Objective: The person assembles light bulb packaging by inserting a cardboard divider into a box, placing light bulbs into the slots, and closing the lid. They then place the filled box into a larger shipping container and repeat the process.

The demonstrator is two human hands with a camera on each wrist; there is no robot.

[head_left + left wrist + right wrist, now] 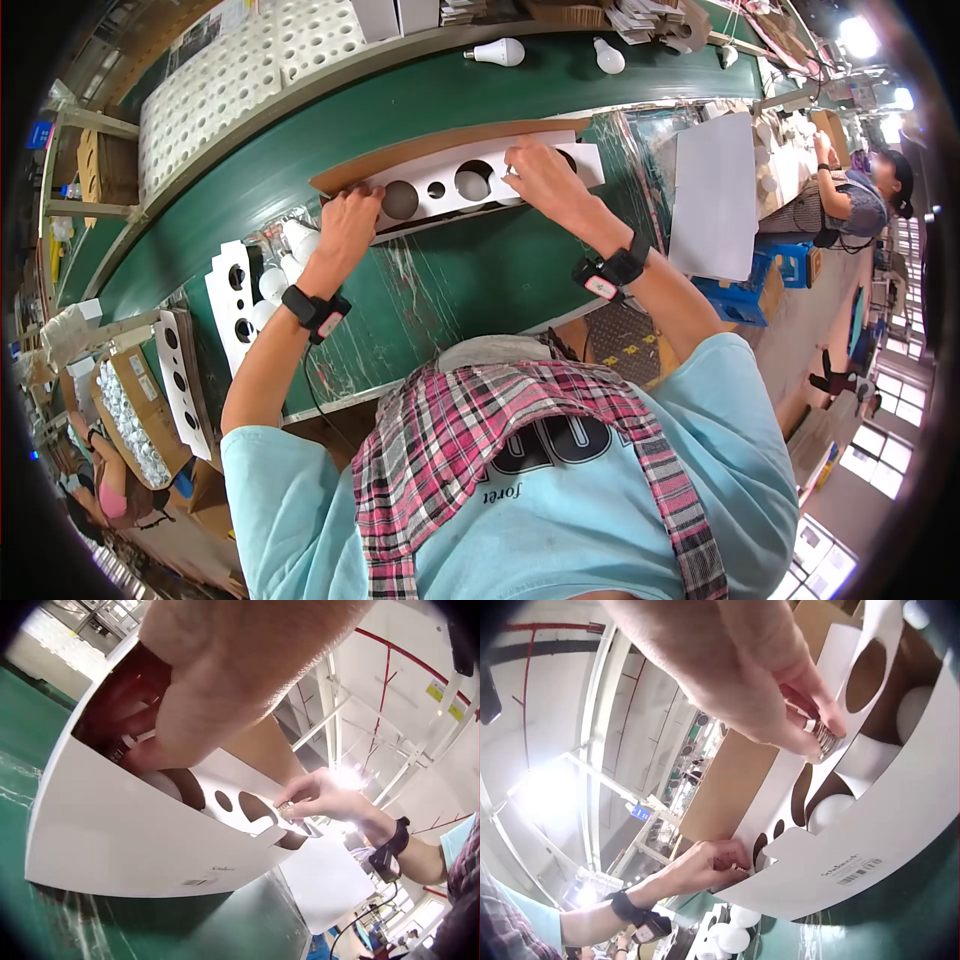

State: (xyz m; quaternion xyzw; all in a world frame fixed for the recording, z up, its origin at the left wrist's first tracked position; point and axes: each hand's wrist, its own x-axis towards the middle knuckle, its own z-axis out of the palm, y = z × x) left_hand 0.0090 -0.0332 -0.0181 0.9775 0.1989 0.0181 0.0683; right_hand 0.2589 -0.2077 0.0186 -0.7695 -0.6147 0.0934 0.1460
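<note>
A long white box (440, 222) with a brown flap (440, 143) lies across the green table; a white insert with round holes (778, 791) sits inside it. Bulbs (831, 814) show in and under the holes. At the box's left end my left hand (348, 228) has its fingertips in the insert, pinching the metal base of a bulb (118, 752). Toward the right end my right hand (555, 188) pinches another bulb's threaded base (825, 741) between thumb and fingers. The glass part of each pinched bulb is hidden.
Left of the box are loose bulbs (300, 240) and another holed insert (232, 300). Two bulbs (500, 52) (608, 56) lie at the back. A white sheet (712, 195) is at the right; a person (850, 200) sits beyond it.
</note>
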